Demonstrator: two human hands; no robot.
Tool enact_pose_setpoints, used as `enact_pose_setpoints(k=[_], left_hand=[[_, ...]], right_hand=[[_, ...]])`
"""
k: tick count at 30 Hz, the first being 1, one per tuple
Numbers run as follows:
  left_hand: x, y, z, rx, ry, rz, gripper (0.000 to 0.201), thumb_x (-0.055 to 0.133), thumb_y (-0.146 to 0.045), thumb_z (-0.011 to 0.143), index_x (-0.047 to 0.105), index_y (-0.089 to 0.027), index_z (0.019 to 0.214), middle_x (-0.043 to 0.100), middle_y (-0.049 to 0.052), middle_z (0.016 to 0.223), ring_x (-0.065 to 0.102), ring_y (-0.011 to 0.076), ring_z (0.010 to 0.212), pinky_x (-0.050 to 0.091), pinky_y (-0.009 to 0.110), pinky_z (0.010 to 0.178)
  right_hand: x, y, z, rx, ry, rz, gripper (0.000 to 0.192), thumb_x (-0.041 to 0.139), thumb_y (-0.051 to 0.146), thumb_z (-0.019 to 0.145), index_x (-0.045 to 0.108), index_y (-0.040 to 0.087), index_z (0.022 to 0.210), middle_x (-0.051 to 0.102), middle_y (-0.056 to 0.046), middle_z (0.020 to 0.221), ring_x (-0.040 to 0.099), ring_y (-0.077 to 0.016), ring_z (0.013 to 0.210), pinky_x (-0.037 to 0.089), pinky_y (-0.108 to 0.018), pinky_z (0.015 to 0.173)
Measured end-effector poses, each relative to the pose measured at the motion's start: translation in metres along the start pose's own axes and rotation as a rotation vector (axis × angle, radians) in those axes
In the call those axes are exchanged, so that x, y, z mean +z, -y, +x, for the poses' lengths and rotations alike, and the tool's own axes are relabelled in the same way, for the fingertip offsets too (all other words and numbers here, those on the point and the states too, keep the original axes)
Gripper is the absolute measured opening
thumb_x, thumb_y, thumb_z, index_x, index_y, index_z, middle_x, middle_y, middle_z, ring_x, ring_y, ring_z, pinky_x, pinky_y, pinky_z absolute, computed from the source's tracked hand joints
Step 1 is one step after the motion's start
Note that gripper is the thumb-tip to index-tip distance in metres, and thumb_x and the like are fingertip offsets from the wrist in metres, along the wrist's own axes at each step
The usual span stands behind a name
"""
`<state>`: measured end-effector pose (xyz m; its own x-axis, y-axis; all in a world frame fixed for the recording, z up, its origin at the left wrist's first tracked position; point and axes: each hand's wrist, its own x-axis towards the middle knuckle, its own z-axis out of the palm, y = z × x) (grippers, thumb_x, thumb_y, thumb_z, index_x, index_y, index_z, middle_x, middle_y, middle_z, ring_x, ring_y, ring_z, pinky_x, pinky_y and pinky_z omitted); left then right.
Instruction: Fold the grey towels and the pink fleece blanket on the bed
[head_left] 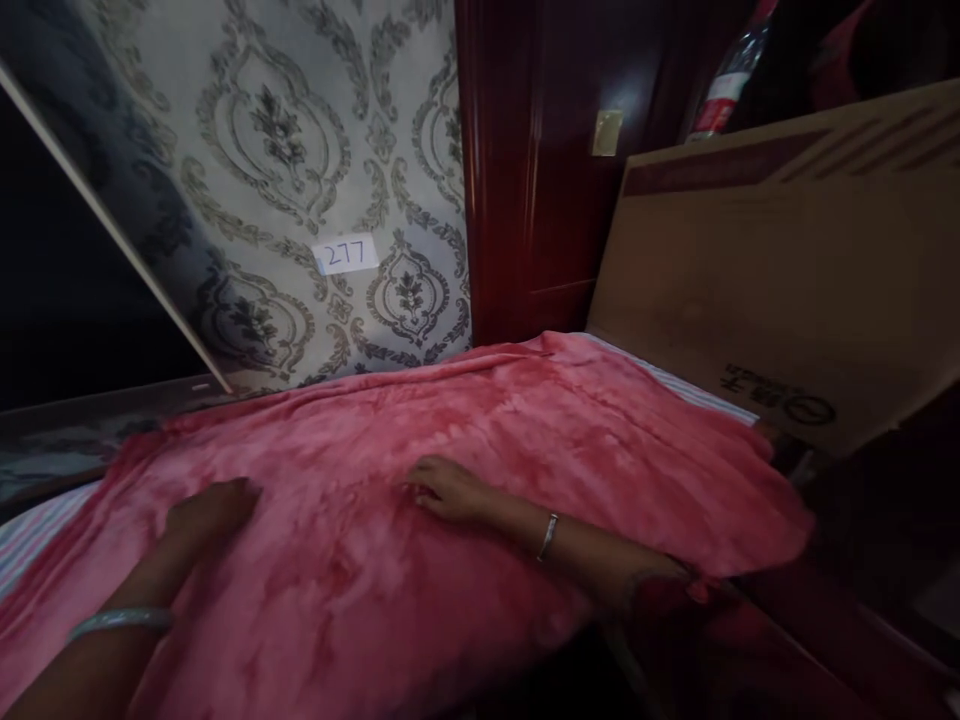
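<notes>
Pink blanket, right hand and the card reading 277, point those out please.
Pink blanket point(390, 560): head view, bare middle stretch.
Right hand point(448, 488): head view, back of the hand.
Card reading 277 point(346, 254): head view, written face.

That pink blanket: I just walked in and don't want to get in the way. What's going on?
A person has both hands on the pink blanket: the left hand toward its left side, the right hand nearer the middle. Both are curled, though whether they grip it is hard to tell. The blanket lies spread out, lightly creased, with striped cloth showing past its edges.
</notes>
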<state>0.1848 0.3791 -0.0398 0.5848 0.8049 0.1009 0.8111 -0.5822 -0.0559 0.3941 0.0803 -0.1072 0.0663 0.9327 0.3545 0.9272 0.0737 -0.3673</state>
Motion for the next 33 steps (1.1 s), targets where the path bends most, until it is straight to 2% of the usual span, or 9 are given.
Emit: enact_pose_setpoints(k=[2, 4, 7, 10, 12, 16, 28, 31, 33], left_hand=[[-0.001, -0.028, 0.003, 0.105, 0.07, 0.017, 0.042, 0.042, -0.029, 0.091, 0.069, -0.014, 0.119, 0.065, 0.017, 0.135, 0.062, 0.028, 0.124, 0.047, 0.039, 0.101], [0.001, -0.068, 0.001, 0.233, 0.074, 0.008, 0.052, 0.042, -0.035, 0.092, 0.057, -0.016, 0.138, 0.05, 0.014, 0.152, 0.046, 0.0254, 0.141, 0.04, 0.038, 0.11], [0.006, -0.135, -0.015, 0.413, 0.063, -0.026, 0.065, 0.037, -0.046, 0.096, 0.036, -0.019, 0.155, 0.028, 0.013, 0.165, 0.024, 0.031, 0.153, 0.028, 0.053, 0.118], [0.017, -0.187, -0.038, 0.484, 0.078, -0.063, 0.064, 0.033, -0.047, 0.098, 0.034, -0.022, 0.157, 0.024, 0.012, 0.167, 0.021, 0.0362, 0.153, 0.025, 0.061, 0.118], [0.026, -0.203, -0.051, 0.483, 0.027, -0.064, 0.062, 0.032, -0.046, 0.099, 0.037, -0.022, 0.156, 0.028, 0.013, 0.165, 0.023, 0.0382, 0.152, 0.025, 0.063, 0.117], [0.036, -0.203, -0.06, 0.487, -0.042, -0.065, 0.059, 0.03, -0.043, 0.1, 0.041, -0.02, 0.153, 0.034, 0.013, 0.163, 0.028, 0.0386, 0.149, 0.027, 0.063, 0.116], [0.045, -0.2, -0.052, 0.525, -0.176, -0.029, 0.053, 0.032, -0.037, 0.101, 0.05, -0.018, 0.148, 0.045, 0.014, 0.156, 0.039, 0.0372, 0.143, 0.036, 0.057, 0.111], [0.05, -0.199, -0.049, 0.594, -0.191, -0.013, 0.054, 0.03, -0.031, 0.101, 0.045, -0.018, 0.151, 0.04, 0.013, 0.159, 0.034, 0.0349, 0.147, 0.033, 0.055, 0.115], [0.054, -0.197, -0.046, 0.666, -0.149, -0.019, 0.054, 0.028, -0.027, 0.101, 0.043, -0.019, 0.152, 0.041, 0.01, 0.159, 0.033, 0.0318, 0.148, 0.03, 0.054, 0.117]], right_hand=[[-0.018, -0.004, -0.025, 0.074, -0.03, -0.103, 0.038, 0.06, 0.024, 0.094, 0.062, 0.019, 0.132, 0.061, -0.011, 0.133, 0.052, -0.025, 0.124, 0.038, -0.041, 0.11], [-0.033, -0.012, -0.052, 0.223, -0.021, -0.207, 0.05, 0.061, 0.034, 0.095, 0.055, 0.021, 0.143, 0.048, -0.014, 0.15, 0.038, -0.0318, 0.14, 0.028, -0.052, 0.117], [-0.045, -0.025, -0.085, 0.421, 0.055, -0.258, 0.063, 0.053, 0.05, 0.099, 0.039, 0.024, 0.155, 0.024, -0.014, 0.164, 0.017, -0.0371, 0.151, 0.014, -0.063, 0.119], [-0.046, -0.033, -0.1, 0.477, 0.089, -0.241, 0.063, 0.041, 0.057, 0.103, 0.032, 0.028, 0.158, 0.017, -0.01, 0.167, 0.013, -0.0354, 0.153, 0.012, -0.061, 0.121], [-0.044, -0.034, -0.101, 0.49, 0.081, -0.228, 0.063, 0.038, 0.058, 0.103, 0.032, 0.029, 0.158, 0.017, -0.009, 0.167, 0.014, -0.0345, 0.153, 0.013, -0.059, 0.121], [-0.043, -0.032, -0.099, 0.493, 0.061, -0.201, 0.064, 0.038, 0.061, 0.102, 0.034, 0.029, 0.158, 0.019, -0.008, 0.167, 0.015, -0.0333, 0.153, 0.012, -0.057, 0.122], [-0.041, -0.036, -0.098, 0.486, 0.033, -0.169, 0.065, 0.041, 0.061, 0.101, 0.033, 0.031, 0.158, 0.018, -0.006, 0.167, 0.013, -0.0325, 0.153, 0.009, -0.058, 0.122], [-0.041, -0.036, -0.098, 0.488, 0.024, -0.152, 0.066, 0.042, 0.061, 0.1, 0.033, 0.031, 0.158, 0.016, -0.006, 0.167, 0.012, -0.033, 0.153, 0.009, -0.059, 0.122], [-0.042, -0.035, -0.098, 0.487, 0.019, -0.133, 0.065, 0.043, 0.06, 0.1, 0.034, 0.03, 0.158, 0.017, -0.007, 0.167, 0.012, -0.0334, 0.153, 0.009, -0.06, 0.122]])
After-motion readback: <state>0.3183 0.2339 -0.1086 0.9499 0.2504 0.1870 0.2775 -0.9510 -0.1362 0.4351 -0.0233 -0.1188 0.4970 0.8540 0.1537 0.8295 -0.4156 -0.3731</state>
